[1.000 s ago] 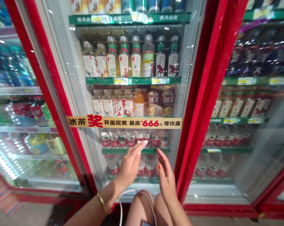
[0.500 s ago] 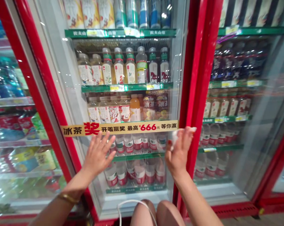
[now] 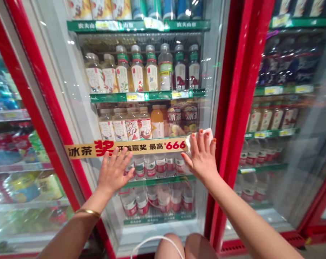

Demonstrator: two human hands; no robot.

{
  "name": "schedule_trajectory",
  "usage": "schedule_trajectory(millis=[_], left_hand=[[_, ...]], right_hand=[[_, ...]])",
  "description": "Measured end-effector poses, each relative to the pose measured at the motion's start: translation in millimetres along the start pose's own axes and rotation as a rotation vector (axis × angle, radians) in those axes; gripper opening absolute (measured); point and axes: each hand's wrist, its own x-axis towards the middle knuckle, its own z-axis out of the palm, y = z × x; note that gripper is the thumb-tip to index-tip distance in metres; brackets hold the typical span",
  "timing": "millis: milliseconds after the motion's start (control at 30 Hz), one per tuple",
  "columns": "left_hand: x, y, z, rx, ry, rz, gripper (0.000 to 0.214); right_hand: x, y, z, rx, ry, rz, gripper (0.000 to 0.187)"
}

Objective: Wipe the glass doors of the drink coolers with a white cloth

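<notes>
My left hand (image 3: 114,172) lies flat with spread fingers on the glass door (image 3: 71,93) of a red drinks fridge, just under the yellow sticker strip (image 3: 125,148). My right hand (image 3: 202,155) presses a white wipe (image 3: 199,136) flat against the same glass at the strip's right end, beside the red door frame (image 3: 233,108). Behind the glass stand rows of bottles (image 3: 141,72) on green shelves.
A second glass door (image 3: 292,118) with more bottles is to the right. Another fridge door (image 3: 14,144) with blurred packs is to the left. My knees (image 3: 184,248) and a white cable (image 3: 146,241) show at the bottom edge.
The wipe passed from my left hand to my right. My left hand moved left onto the glass; my right hand rose to the strip's right end and flattened on the wipe.
</notes>
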Motion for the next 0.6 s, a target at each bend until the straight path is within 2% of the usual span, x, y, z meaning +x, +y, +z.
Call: schedule_trajectory(millis=[33, 67, 200, 267, 300, 367, 433, 500, 533, 600], left_hand=[[0, -1, 0.8, -0.003, 0.001, -0.011, 0.087], [0, -1, 1.3, -0.005, 0.002, -0.019, 0.086], [3, 3, 0.5, -0.018, -0.03, -0.015, 0.078], [4, 5, -0.9, -0.027, -0.044, -0.022, 0.075], [5, 5, -1.5, -0.03, -0.037, -0.023, 0.075], [6, 5, -2.3, -0.033, -0.012, -0.021, 0.077], [6, 6, -2.9, -0.033, 0.003, -0.016, 0.079], [7, 7, -3.4, -0.013, -0.005, -0.011, 0.078], [7, 7, -3.8, 0.003, -0.006, -0.006, 0.076], [8, 8, -4.7, 0.032, 0.002, 0.013, 0.074]], right_hand=[[5, -2, 0, -0.033, 0.009, 0.013, 0.089], [2, -7, -1, -0.042, -0.001, -0.045, 0.089], [-45, -23, -10, 0.068, -0.141, -0.568, 0.066], [-42, -16, -20, 0.097, -0.178, -0.672, 0.061], [-26, -10, -25, 0.101, -0.176, -0.673, 0.063], [25, 0, -34, 0.076, -0.14, -0.555, 0.074], [77, 2, -40, 0.016, -0.072, -0.304, 0.087], [102, -7, -42, -0.011, -0.015, -0.121, 0.091], [101, -14, -43, 0.01, -0.024, -0.153, 0.089], [86, -28, -42, 0.102, -0.131, -0.449, 0.078]])
